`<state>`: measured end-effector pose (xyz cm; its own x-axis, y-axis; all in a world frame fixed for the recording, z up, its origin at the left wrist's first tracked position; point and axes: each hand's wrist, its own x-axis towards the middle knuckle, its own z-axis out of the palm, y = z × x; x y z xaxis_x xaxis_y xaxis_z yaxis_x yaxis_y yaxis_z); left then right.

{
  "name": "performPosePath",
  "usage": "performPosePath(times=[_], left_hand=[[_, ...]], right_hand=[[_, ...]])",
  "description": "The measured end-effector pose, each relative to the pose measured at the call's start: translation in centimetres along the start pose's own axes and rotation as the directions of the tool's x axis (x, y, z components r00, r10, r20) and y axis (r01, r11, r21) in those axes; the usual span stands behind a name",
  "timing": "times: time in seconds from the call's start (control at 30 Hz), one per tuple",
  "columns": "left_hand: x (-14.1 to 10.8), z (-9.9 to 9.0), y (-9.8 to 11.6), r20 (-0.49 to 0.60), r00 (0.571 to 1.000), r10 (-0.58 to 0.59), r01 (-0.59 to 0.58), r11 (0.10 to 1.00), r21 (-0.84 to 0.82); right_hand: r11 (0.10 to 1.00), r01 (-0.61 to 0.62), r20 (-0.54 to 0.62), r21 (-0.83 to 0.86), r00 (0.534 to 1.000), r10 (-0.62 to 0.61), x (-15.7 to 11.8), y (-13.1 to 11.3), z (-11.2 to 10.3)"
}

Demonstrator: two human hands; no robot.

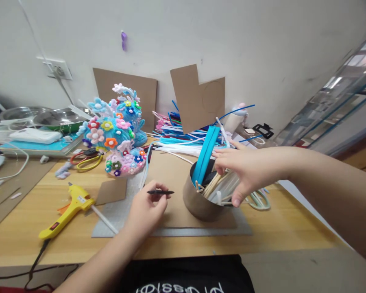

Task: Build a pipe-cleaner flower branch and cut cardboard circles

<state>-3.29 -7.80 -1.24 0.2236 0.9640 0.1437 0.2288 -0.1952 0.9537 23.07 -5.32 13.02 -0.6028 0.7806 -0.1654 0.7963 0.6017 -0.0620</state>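
A slim black pen (pixel 160 191) is pinched in my left hand (pixel 149 207), level above a brown cardboard sheet (pixel 167 175). My right hand (pixel 244 167) reaches over the right side of a round brown holder (pixel 195 203), thumb and fingers apart. Its thumb is near the rim; whether it touches is unclear. Inside the holder stand a blue zipped case (pixel 205 156), thin wooden sticks (pixel 213 184) and clear plastic pieces, partly hidden by my fingers. The holder stands upright on the cardboard, over a grey mat (pixel 177 232).
A yellow glue gun (pixel 70 209) lies at left by a small cardboard piece (pixel 111 191). Behind stand a blue flower-covered craft piece (pixel 112 130), pipe cleaners (pixel 171 130) in a pile and cut cardboard (pixel 187 97) against the wall. Scissors (pixel 90 160) lie near the flowers.
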Motion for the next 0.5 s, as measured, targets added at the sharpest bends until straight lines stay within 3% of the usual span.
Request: performPosePath(times=[0.17,0.4,0.5], left_hand=[[2.5,0.1,0.8,0.056,0.998,-0.042,0.040,0.999,0.030],[6.5,1.5,0.8,0.133,0.991,0.028,-0.045,0.991,0.129],[7.5,2.3,0.4,0.158,0.986,0.056,-0.087,0.976,0.199]], right_hand=[[1.000,-0.002,0.057,-0.024,0.998,0.003,1.0,-0.5,1.2],[0.997,0.009,-0.024,-0.082,1.000,-0.011,1.3,-0.4,3.0],[0.992,0.024,0.006,-0.124,1.000,-0.023,1.3,-0.3,3.3]])
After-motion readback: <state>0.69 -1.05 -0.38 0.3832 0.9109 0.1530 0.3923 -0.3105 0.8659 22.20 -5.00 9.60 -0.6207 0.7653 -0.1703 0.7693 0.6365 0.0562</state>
